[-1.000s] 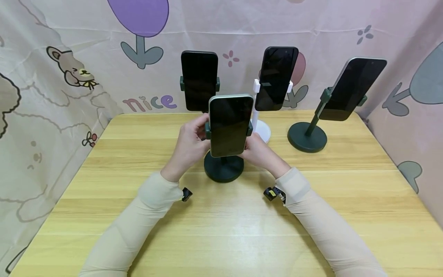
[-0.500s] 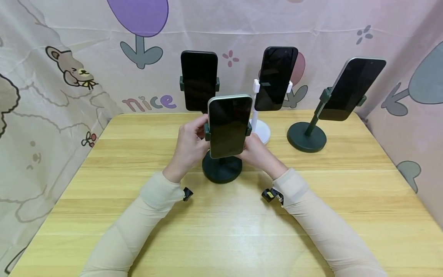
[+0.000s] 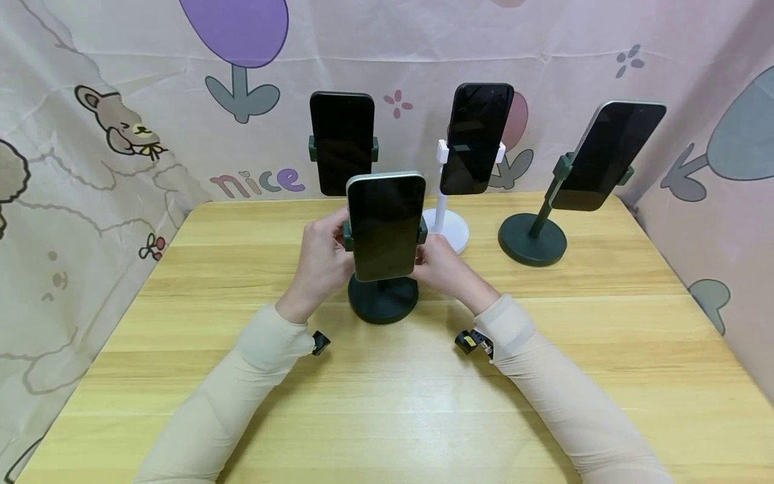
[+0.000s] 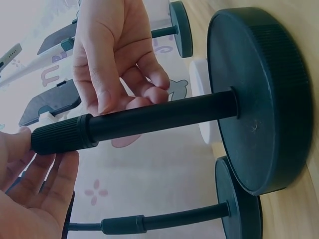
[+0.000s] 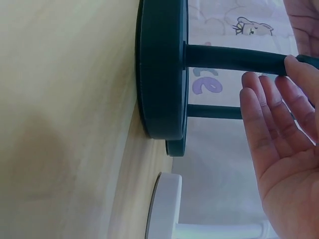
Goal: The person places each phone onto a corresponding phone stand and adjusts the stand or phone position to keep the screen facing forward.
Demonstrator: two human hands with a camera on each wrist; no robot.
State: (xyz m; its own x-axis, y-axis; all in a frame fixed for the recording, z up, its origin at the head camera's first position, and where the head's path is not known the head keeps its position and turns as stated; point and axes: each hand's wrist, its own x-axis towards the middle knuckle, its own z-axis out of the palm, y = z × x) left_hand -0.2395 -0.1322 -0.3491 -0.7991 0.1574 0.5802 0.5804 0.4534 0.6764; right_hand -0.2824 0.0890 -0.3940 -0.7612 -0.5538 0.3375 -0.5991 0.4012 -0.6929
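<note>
A dark green phone stand holds a phone with a pale frame (image 3: 387,228) in its side clamps, in the middle of the head view. My left hand (image 3: 320,259) grips the stand from the left; in the left wrist view its thumb and fingers are around the ribbed collar (image 4: 62,134) at the top of the pole. From the right, my right hand (image 3: 443,263) pinches the pole just below that collar, its thumb (image 5: 299,74) against the pole (image 5: 234,58) and the other fingers spread loosely. The phone hides both hands' fingertips in the head view. The round base (image 3: 383,300) is at the tabletop.
Behind are a black phone (image 3: 342,141) on a green stand, another on a white stand (image 3: 447,228), and at the right a silver-edged phone (image 3: 607,154) on a green stand (image 3: 532,238). A printed cloth (image 3: 375,40) hangs behind the wooden table (image 3: 387,403).
The phone and the stand's top have shifted left relative to the base, both hands staying on the stand. The head view has drifted slightly. The three stands behind have not moved.
</note>
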